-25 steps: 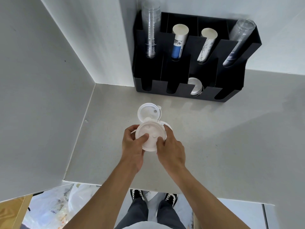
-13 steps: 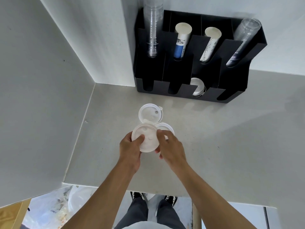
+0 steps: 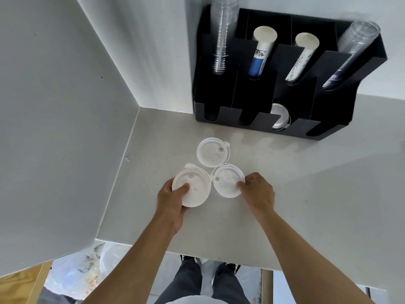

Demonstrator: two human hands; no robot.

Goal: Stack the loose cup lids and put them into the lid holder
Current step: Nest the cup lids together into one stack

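Three white cup lids sit close together on the grey counter. My left hand (image 3: 172, 199) holds the left lid (image 3: 192, 187), thumb on top. My right hand (image 3: 258, 193) pinches the right edge of the right lid (image 3: 228, 179), which lies on the counter. A third lid (image 3: 213, 155) rests untouched just behind them. The black lid holder (image 3: 282, 128) stands at the back against the wall; one front slot holds several lids (image 3: 280, 116).
The holder's rear slots carry stacks of clear cups (image 3: 222, 38) and paper cups (image 3: 263, 51). A white wall (image 3: 65, 128) closes the left side. The counter's front edge (image 3: 197, 252) runs just below my wrists, with my shoes beneath.
Both hands were together on one lid. My left hand has carried it to the left, and my right hand has moved right onto the lid that was underneath.
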